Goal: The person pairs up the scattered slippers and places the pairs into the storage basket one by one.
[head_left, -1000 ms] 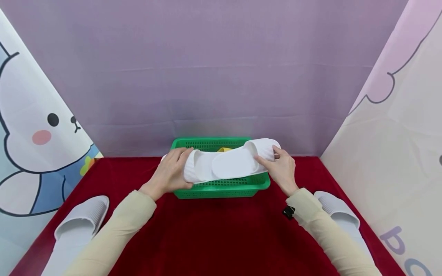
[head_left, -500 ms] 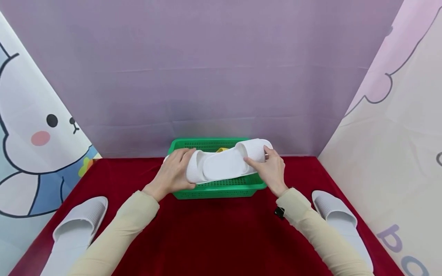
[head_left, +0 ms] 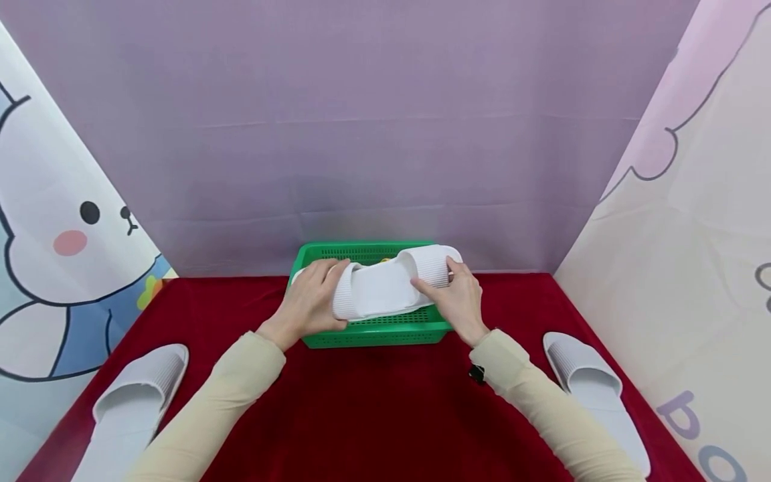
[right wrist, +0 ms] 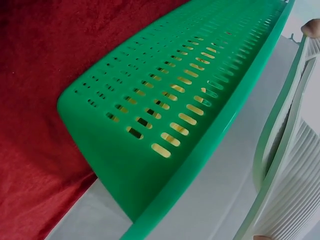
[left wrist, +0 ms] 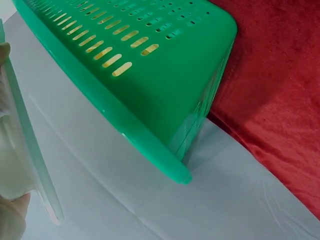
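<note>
While held: white slippers [head_left: 385, 289] lie left-right over the green basket [head_left: 373, 333]
Left hand [head_left: 312, 302]: fingers grip left end
Right hand [head_left: 459, 300]: fingers grip right end
</note>
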Demonstrator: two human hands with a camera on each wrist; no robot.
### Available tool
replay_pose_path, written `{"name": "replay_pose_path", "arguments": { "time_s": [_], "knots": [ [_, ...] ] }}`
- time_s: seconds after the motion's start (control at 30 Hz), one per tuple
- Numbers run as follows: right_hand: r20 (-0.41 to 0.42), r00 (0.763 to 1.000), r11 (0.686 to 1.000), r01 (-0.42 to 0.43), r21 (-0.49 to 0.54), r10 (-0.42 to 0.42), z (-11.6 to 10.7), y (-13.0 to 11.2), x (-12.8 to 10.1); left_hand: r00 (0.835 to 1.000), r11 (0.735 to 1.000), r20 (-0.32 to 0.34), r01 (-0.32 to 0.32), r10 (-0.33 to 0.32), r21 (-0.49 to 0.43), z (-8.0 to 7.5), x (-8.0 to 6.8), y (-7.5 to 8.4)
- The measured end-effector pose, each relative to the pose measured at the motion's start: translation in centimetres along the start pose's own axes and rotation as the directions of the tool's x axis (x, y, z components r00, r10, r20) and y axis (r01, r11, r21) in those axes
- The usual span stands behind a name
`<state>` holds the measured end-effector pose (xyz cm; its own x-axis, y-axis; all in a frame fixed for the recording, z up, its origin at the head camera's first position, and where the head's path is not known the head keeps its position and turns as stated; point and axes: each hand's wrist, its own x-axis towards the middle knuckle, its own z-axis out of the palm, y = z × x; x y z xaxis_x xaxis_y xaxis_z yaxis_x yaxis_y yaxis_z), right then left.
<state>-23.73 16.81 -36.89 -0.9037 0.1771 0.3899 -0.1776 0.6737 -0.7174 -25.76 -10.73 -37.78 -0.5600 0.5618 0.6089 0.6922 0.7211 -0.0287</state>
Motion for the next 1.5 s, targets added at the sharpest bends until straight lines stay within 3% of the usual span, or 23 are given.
{"name": "replay_pose_path", "arguments": {
  "time_s": [0.33, 0.57, 0.8, 1.0, 1.3, 1.4, 1.5],
  "knots": [
    [0.034, 0.999, 1.0, 0.007, -0.005, -0.007, 0.7, -0.6, 0.0, 1.0, 1.0, 0.019, 0.014, -0.014, 0.025, 0.4, 0.5, 0.1],
    [0.034, 0.999, 1.0, -0.008, 0.023, 0.007, 1.4, -1.2, -0.1, 0.999, 0.998, -0.031, 0.01, -0.008, 0.066, 0.5, 0.9, 0.2],
    [0.035, 0.999, 0.999, 0.008, 0.047, -0.009, 1.9, -1.9, -0.4, 0.999, 0.993, -0.019, 0.03, -0.028, 0.113, 0.7, 1.4, 0.6],
    [0.045, 0.998, 0.998, -0.035, 0.046, 0.033, 2.2, -2.1, -0.5, 0.999, 0.991, 0.013, 0.04, -0.042, 0.128, 0.8, 1.9, 1.1],
    [0.046, 0.999, 0.998, -0.023, 0.063, 0.021, 2.4, -1.9, -0.7, 0.998, 0.99, 0.017, 0.054, -0.057, 0.13, 0.9, 1.7, 1.1],
    [0.074, 0.997, 0.997, 0.02, 0.069, -0.025, 2.0, -1.8, -0.9, 0.999, 0.991, 0.006, 0.05, -0.051, 0.127, 0.7, 1.4, 1.0],
    [0.088, 0.981, 0.984, 0.169, 0.049, -0.173, 0.9, -1.5, -1.1, 0.999, 0.992, 0.0, 0.042, -0.042, 0.115, 0.2, 1.0, 0.7]
  ]
}}
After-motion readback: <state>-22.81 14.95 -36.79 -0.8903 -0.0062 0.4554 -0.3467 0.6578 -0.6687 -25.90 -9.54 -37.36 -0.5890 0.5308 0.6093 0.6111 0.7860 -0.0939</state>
